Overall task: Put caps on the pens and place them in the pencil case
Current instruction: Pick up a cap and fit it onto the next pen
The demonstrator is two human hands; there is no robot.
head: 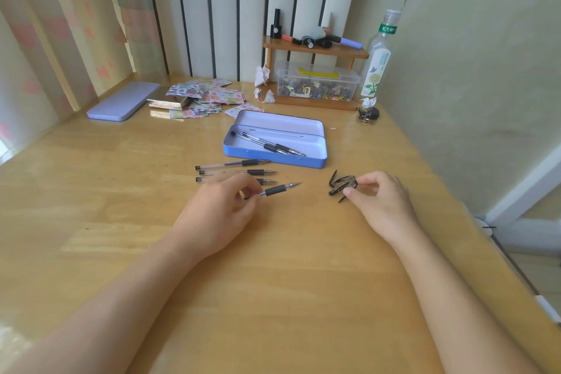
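Head view: left hand (218, 206) pinches an uncapped pen (274, 191) above the table; right hand (379, 194) closes on a cap (343, 187). Capping step; next, align cap with tip. Case (315, 158) lies open behind.

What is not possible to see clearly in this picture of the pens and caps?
- Head view: the rear of the held pen is hidden inside the left hand.
- The count of caps is unclear; they overlap, and right hand fingers cover some.
- The bottle label is too small to read.
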